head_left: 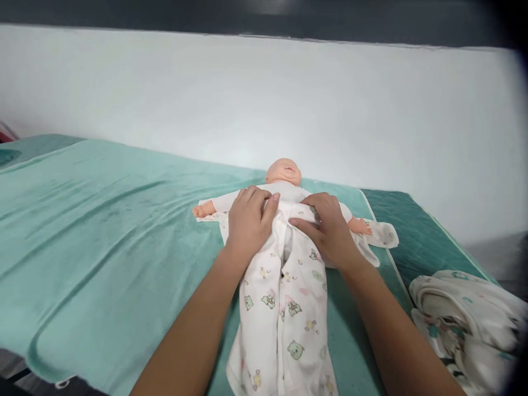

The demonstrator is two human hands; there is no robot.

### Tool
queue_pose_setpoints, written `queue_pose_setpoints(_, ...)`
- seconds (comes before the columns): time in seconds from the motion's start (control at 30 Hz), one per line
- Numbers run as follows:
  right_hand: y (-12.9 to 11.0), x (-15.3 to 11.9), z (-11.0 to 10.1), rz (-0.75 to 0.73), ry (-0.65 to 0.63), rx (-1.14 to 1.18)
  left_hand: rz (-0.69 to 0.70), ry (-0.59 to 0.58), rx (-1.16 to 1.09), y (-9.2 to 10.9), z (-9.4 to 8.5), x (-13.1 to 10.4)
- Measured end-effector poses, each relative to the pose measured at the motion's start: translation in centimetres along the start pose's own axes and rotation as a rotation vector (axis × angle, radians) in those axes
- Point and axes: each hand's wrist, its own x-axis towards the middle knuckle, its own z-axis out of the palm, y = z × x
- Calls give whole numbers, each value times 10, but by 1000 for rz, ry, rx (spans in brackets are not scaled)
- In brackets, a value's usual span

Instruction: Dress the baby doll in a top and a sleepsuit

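A baby doll (284, 171) lies on its back, head toward the wall, its arms spread in a white top (284, 191). White baby pants (284, 313) with green bear prints cover its lower body and reach toward me. At the waistband, my left hand (252, 217) is closed over the fabric on the left side, its thumb along the top edge. My right hand (324, 225) pinches the waistband on the right side between thumb and fingers. Beneath the doll, a printed garment (381, 234) is spread out, one sleeve showing past the doll's hand on the right.
A light green sheet (103, 247) with wrinkles covers the bed, over a darker green quilted pad (391, 206) on the right. Folded printed cloth (474, 313) is piled at the lower right. The white wall (264, 99) stands behind the doll's head.
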Motion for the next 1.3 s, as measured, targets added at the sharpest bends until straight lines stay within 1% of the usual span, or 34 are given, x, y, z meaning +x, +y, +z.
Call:
queue_pose_setpoints(0.07,1,0,0,4,-22,-24,-19,-11,51,-3,0,-1)
queue_pose_setpoints(0.17,2,-1,1,-12,-38,-42,1,-41,88,-4,1,-3)
queue_pose_setpoints(0.37,3,-3,4,-53,-33,-65,108,-73,20,-1,1,-3)
queue_pose_setpoints(0.5,5,-4,5,-108,-4,-80,179,-70,-7,-1,1,-4)
queue_pose_setpoints(0.63,7,-7,8,-157,55,-106,184,-71,16,-1,2,-5)
queue_pose_setpoints(0.8,8,-11,9,-206,125,-157,200,-29,12,0,2,-6)
queue_pose_setpoints(1.0,4,-13,6,-245,148,-204,255,91,-76,-3,3,-8)
queue_pose_setpoints(1.07,4,-13,4,-261,151,-209,261,108,-95,-4,3,-9)
queue_pose_setpoints(1.17,4,-13,3,-242,119,-200,247,92,-94,-4,2,-10)
queue_pose_setpoints(1.3,1,-10,-2,-167,-24,-173,192,65,-100,-7,-4,-18)
